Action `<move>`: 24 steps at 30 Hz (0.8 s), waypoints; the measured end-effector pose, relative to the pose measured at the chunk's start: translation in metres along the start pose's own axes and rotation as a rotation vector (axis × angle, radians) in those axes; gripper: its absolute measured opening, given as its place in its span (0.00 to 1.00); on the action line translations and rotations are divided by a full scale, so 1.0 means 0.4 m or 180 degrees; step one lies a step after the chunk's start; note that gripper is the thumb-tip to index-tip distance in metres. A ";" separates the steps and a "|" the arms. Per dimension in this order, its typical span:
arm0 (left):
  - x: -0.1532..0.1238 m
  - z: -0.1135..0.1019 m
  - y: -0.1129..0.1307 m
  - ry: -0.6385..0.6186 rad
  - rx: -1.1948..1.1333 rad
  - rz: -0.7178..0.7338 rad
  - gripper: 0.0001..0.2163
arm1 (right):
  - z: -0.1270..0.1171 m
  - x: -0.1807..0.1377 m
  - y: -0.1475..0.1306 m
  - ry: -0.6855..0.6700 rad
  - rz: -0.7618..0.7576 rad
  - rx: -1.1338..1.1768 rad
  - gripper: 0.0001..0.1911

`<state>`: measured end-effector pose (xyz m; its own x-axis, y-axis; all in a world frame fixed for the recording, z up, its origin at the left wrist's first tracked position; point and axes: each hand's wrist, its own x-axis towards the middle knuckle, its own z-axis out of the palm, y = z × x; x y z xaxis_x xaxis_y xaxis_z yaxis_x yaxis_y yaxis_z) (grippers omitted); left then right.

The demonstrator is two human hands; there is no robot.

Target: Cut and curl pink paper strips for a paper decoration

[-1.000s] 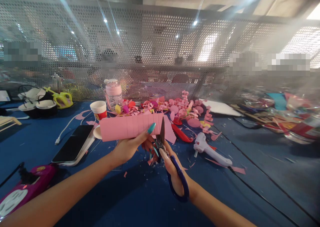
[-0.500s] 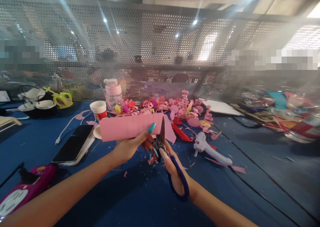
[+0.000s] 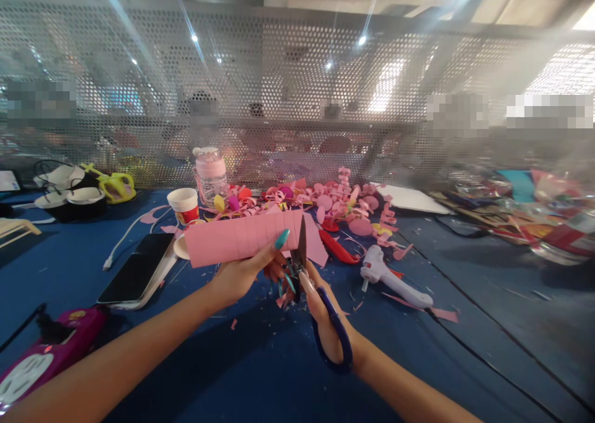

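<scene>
Pink paper (image 3: 232, 238) with several parallel lines across it is pinched in my left hand (image 3: 244, 273), thumb on top. My right hand (image 3: 325, 317) is closed round the dark blue handles of a pair of scissors (image 3: 344, 342). The blades point up and away from me, against the right end of the paper. Some of my left fingers curl beneath the paper close to the blades, partly hidden. Small pink scraps (image 3: 281, 300) lie on the table under my hands.
Behind the paper spreads a heap of pink paper pieces (image 3: 325, 200). A glue gun (image 3: 395, 280) with its cord lies right, a phone (image 3: 137, 268) left. Paper cups (image 3: 183, 204), a pink-topped bottle (image 3: 211, 175) and a purple power strip (image 3: 56, 342) are further left. Perforated metal screen (image 3: 297, 75) behind.
The left end of the pink paper has dipped slightly. Both hands keep nearly the same place, and the scissors stay at the paper's right end.
</scene>
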<state>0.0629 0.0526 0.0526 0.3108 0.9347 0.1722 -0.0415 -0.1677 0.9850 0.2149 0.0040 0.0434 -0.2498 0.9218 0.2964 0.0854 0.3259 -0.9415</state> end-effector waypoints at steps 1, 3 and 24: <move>0.000 0.001 0.002 0.0017 0.0040 -0.0011 0.20 | 0.000 0.000 -0.001 0.0031 0.0026 -0.0036 0.18; 0.000 0.002 0.006 0.0043 0.0123 -0.0023 0.20 | 0.001 0.000 -0.003 0.0089 0.0037 -0.0099 0.20; 0.001 -0.009 -0.010 -0.0056 0.0140 -0.0003 0.20 | 0.002 -0.015 0.042 0.0098 -0.0015 0.0165 0.16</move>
<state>0.0598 0.0546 0.0486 0.3274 0.9293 0.1706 0.0004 -0.1807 0.9835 0.2172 0.0039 0.0259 -0.2203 0.9265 0.3050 0.0340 0.3198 -0.9469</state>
